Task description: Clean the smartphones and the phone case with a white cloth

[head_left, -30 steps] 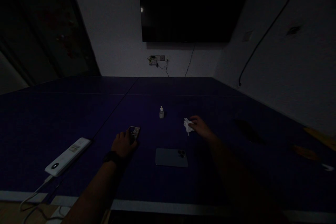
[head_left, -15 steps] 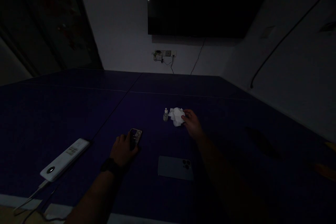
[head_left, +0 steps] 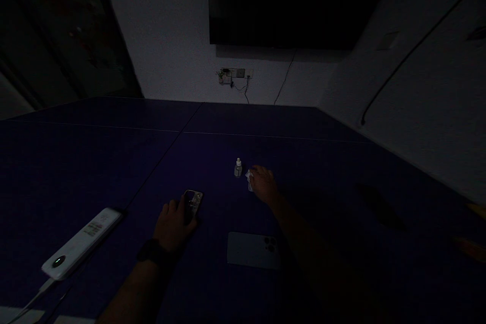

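Note:
My left hand, with a dark band on its wrist, grips a patterned phone case lying on the blue table. Its fingers are at the left edge and the thumb is near the lower end; the palm hides part of the case. My right hand is closed over a crumpled white tissue, and only the tissue's left part shows. Just left of the tissue stands a small clear bottle with a white dropper-like top. Nearer me, a blue-grey phone lies with its camera lenses up, touched by neither hand.
A white power bank with a plugged-in cable lies at the left on the blue table. Behind the table are wall sockets with wires and a large dark screen. The room is dim.
My right hand has turned over and come down on the tissue, which now shows much less. My left hand stays on the phone case. The view has shifted slightly.

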Motion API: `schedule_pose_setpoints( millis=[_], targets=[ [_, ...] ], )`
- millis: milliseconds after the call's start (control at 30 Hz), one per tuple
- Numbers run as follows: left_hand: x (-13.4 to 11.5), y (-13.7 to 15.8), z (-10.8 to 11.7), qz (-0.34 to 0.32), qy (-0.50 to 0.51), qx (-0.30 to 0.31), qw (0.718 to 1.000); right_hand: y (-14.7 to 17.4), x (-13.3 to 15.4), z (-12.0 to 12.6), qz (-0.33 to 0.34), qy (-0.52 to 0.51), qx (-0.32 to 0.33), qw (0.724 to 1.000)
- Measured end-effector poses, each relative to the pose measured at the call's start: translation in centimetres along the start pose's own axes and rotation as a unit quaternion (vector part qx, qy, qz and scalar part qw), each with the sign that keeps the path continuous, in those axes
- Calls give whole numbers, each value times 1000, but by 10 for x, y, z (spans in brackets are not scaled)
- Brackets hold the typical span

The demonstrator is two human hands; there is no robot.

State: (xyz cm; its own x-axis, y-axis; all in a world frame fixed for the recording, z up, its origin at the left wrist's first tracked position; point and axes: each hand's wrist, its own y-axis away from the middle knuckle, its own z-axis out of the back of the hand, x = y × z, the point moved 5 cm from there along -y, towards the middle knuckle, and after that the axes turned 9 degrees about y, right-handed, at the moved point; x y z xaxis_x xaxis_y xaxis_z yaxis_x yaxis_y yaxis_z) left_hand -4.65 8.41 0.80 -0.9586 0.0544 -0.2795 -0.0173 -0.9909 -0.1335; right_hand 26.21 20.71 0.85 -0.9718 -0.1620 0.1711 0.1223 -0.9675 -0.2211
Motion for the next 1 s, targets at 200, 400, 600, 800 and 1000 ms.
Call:
schedule_pose_setpoints(
  millis=[200,400,600,800,1000],
  targets=[
    [-1,0,0,-4,-3,0,1000,8,14,-26,32,44,64,997],
    [-1,0,2,-3,2,-4,1000,7,9,-26,4,46,68,997],
    [-4,0,3,6,-2,0,1000,12,13,-16,27,0,70,997],
    [-3,0,10,16,6,9,1000,53,-25,26,1,-109,0,994],
    [-54,16,37,-229,185,103,950,141,-86,36,-95,-210,-21,973]
  ],
)
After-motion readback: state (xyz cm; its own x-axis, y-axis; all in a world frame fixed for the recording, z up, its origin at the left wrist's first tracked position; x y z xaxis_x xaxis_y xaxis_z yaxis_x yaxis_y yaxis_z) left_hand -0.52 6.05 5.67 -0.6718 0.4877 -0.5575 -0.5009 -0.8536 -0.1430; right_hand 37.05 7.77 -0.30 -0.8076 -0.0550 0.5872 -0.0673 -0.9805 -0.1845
